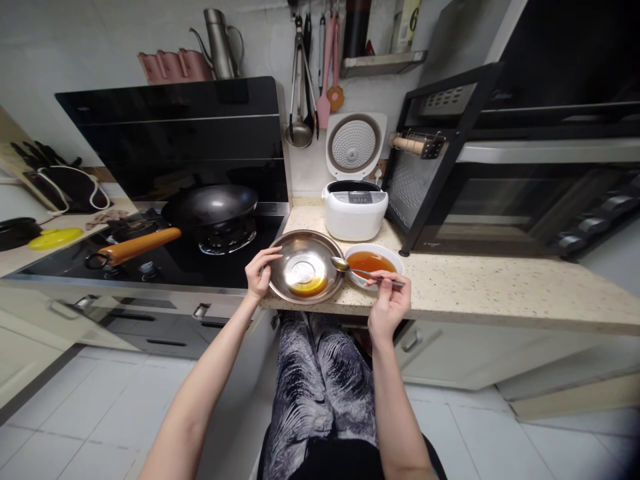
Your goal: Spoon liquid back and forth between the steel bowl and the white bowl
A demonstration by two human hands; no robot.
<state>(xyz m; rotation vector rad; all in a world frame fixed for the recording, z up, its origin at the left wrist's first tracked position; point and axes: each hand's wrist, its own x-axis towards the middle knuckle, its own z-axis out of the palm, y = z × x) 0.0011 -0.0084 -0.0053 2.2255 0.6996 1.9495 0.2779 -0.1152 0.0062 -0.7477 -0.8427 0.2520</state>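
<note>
Lower centre of the frame shows two hands, left hand (260, 272) and right hand (389, 301), two bowls, a steel bowl (306, 267) and a white bowl (371, 265), one spoon (365, 270), plus one wok (210, 205) and one rice cooker (354, 210) behind.

front edge: steel bowl (306, 267) and white sauce bowl (373, 264) touching, no gap between; spoon (367, 272) lies across their join
behind: rice cooker (355, 210) just beside both, blocks reach to wall
right: open oven door (425, 160) juts over desk (500, 287); bare desk beyond, free
left: wok (210, 207) and orange handle (140, 245) on hob; black glass in front free
</note>
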